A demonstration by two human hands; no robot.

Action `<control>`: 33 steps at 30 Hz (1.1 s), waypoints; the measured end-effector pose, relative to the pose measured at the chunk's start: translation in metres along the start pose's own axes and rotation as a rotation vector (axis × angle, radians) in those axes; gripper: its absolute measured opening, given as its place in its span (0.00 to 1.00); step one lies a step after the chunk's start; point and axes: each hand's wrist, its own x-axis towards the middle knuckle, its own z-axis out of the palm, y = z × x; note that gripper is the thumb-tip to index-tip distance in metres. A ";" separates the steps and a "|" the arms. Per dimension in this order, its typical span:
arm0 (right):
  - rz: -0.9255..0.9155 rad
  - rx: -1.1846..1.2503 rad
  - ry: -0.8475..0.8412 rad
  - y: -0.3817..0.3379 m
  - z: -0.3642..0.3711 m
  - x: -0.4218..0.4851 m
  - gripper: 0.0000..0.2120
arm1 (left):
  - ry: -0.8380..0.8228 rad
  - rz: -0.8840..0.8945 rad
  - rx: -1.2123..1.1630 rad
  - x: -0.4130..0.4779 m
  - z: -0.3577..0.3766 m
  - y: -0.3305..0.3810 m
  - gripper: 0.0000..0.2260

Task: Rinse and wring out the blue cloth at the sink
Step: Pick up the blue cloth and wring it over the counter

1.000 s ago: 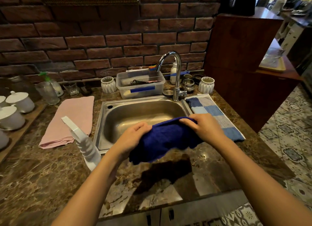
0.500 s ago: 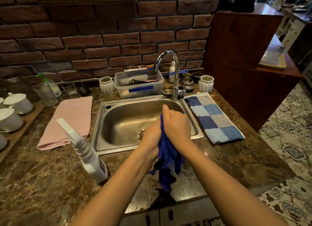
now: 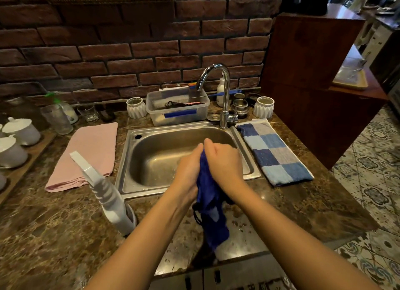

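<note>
The dark blue cloth (image 3: 211, 211) is bunched into a narrow roll that hangs down over the counter's front edge. My left hand (image 3: 188, 170) and my right hand (image 3: 225, 162) are pressed together around its upper part, above the front rim of the steel sink (image 3: 134, 159). The cloth's top end is hidden between my palms. The curved chrome tap (image 3: 224, 90) stands behind the basin, and no water is seen running from it.
A white spray bottle (image 3: 108, 201) stands left of my arms. A pink cloth (image 3: 86, 155) lies left of the sink, a blue checked towel (image 3: 275, 151) right of it. A clear plastic tub (image 3: 177, 109), white cups (image 3: 17, 138) and glasses line the brick wall.
One second ago both hands held the cloth spread wide. They came together, gathering it into a hanging roll, and moved slightly forward over the sink's rim.
</note>
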 end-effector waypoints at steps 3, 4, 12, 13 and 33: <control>-0.060 -0.075 0.042 -0.006 0.002 -0.008 0.25 | 0.033 0.015 0.029 0.001 0.000 -0.003 0.14; -0.015 -0.063 0.040 -0.004 0.000 0.002 0.25 | 0.014 0.005 0.031 -0.003 0.003 -0.006 0.14; -0.064 -0.058 -0.049 -0.011 0.002 -0.013 0.25 | 0.024 0.011 0.003 0.002 -0.007 0.008 0.16; -0.096 -0.089 -0.027 -0.013 0.004 -0.018 0.25 | 0.045 0.026 0.013 0.001 -0.006 0.007 0.16; 0.114 0.139 -0.023 0.010 -0.003 0.033 0.26 | -0.153 -0.213 -0.104 -0.016 -0.002 0.000 0.15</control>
